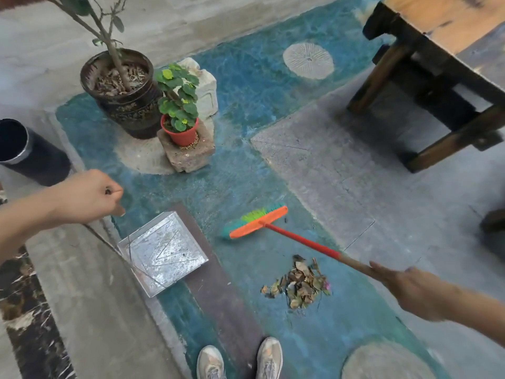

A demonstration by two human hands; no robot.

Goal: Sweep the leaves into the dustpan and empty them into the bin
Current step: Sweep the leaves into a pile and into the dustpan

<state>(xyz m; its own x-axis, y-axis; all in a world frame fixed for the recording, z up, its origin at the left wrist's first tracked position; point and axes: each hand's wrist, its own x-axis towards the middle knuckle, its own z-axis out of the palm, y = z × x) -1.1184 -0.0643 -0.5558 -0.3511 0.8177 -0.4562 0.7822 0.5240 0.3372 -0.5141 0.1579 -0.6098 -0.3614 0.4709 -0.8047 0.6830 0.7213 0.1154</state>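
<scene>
Two potted plants (one small), one broom, one dustpan, one leaf pile.

Open painted floor lay between the square metal dustpan and the pile of dry brown leaves. Beyond the dustpan, a dark glazed plant pot and a small red pot on a stone block blocked passage; a dark wooden table stood far right.

We have one head-worn wide-angle view, facing forward and steeply down from standing height onto the painted floor, our shoes at the bottom edge.
</scene>
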